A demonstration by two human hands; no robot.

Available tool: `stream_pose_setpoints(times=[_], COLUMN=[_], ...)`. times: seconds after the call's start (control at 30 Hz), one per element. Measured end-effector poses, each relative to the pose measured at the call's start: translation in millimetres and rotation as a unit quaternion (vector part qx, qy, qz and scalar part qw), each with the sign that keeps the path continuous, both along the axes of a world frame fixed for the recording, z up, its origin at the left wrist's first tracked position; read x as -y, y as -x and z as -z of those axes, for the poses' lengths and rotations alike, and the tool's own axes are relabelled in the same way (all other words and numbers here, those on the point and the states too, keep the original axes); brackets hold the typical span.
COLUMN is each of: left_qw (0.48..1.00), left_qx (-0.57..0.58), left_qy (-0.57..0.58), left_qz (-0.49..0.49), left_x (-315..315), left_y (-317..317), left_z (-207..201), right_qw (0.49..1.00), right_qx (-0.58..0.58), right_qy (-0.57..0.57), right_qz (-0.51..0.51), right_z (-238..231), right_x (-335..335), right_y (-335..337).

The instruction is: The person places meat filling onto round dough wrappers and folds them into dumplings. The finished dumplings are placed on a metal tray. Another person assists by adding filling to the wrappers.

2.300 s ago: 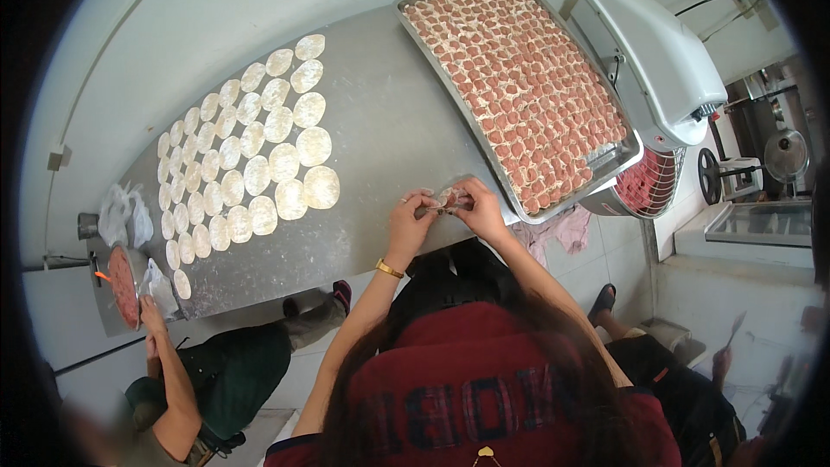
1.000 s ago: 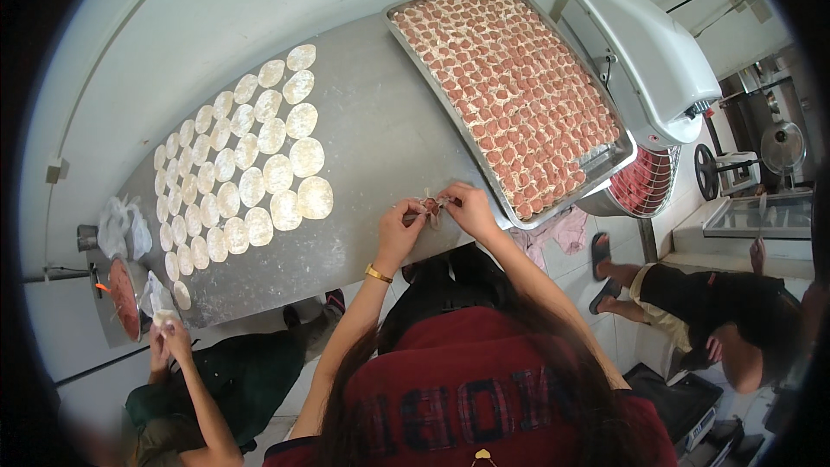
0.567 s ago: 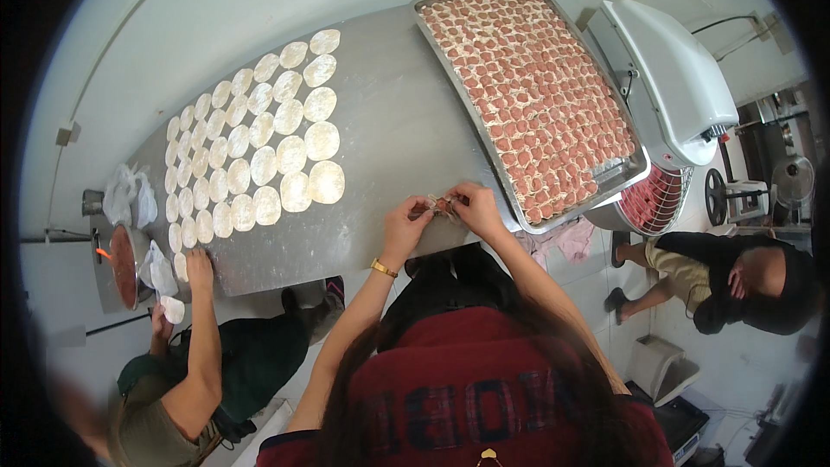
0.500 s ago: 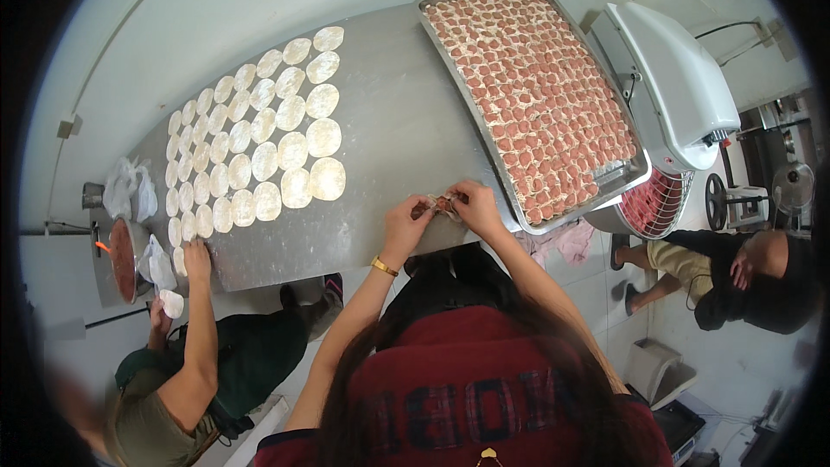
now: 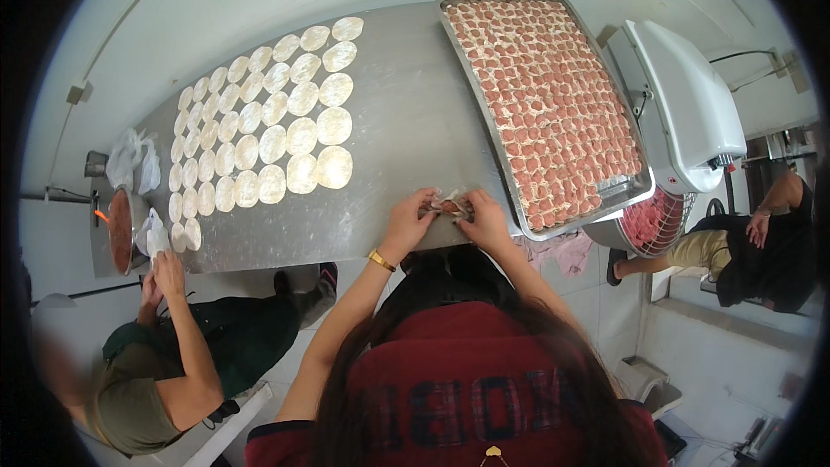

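Above the near edge of a steel table, my left hand (image 5: 410,217) and my right hand (image 5: 486,220) pinch the two sides of a small dumpling (image 5: 449,207). Its pale wrapper is gathered around a reddish meat filling, which still shows at the top. Ahead and to the left lie rows of flat round dough wrappers (image 5: 303,136), dusted with flour. Close to my right hand, a large metal tray (image 5: 616,193) holds tight rows of open-topped meat dumplings (image 5: 553,104). Bare metal shows at the tray's near right corner.
A co-worker (image 5: 173,355) stands at the left end, hands by a plastic bag (image 5: 156,239) and a bowl of red filling (image 5: 120,232). Right of the tray stands a white mixer (image 5: 687,108) with ground meat (image 5: 653,218) in its bowl. Another person (image 5: 761,251) is farther right.
My hands stay on the dumpling, the fingers slightly shifted. The co-worker's hand has left the wrappers and moved toward the plastic bag. The view has tilted slightly, and the person at right has moved.
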State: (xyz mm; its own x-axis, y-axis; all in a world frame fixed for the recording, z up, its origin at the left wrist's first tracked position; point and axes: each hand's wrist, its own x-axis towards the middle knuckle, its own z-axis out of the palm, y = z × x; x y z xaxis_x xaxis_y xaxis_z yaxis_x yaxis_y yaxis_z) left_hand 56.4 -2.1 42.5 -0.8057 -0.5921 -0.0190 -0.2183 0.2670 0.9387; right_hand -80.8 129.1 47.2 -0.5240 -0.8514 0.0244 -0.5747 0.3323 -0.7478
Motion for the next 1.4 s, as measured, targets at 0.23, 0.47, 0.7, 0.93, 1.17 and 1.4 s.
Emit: stream_pose_setpoints(times=[0.23,0.47,0.7,0.93,1.17,1.4], left_qw=[0.994,1.0,0.998,0.999,0.997,0.999], left_qx=[0.111,0.021,0.038,0.032,0.035,0.034], left_qy=[0.015,-0.013,0.036,0.021,0.034,0.021], left_qz=[0.007,-0.012,-0.018,-0.014,0.052,0.025], left_x=[-1.0,-5.4,-6.7,-7.8,2.8,-3.1], left_y=[4.9,6.8,15.8,18.0,16.3,18.6], left_z=[-11.6,0.3,-4.8,-3.5,-9.0,-22.0], right_qw=[0.998,0.999,1.0,0.999,0.998,0.993], right_qx=[0.035,0.023,0.008,0.024,0.04,0.032], right_qy=[0.051,-0.02,0.004,0.018,0.042,0.065], right_qz=[-0.005,-0.029,-0.015,-0.027,-0.02,-0.091], right_z=[8.7,-10.2,10.3,2.1,11.4,15.5], right_x=[18.6,8.8,19.3,14.9,21.7,28.9], right_y=[6.4,12.2,6.8,5.8,4.1,12.1])
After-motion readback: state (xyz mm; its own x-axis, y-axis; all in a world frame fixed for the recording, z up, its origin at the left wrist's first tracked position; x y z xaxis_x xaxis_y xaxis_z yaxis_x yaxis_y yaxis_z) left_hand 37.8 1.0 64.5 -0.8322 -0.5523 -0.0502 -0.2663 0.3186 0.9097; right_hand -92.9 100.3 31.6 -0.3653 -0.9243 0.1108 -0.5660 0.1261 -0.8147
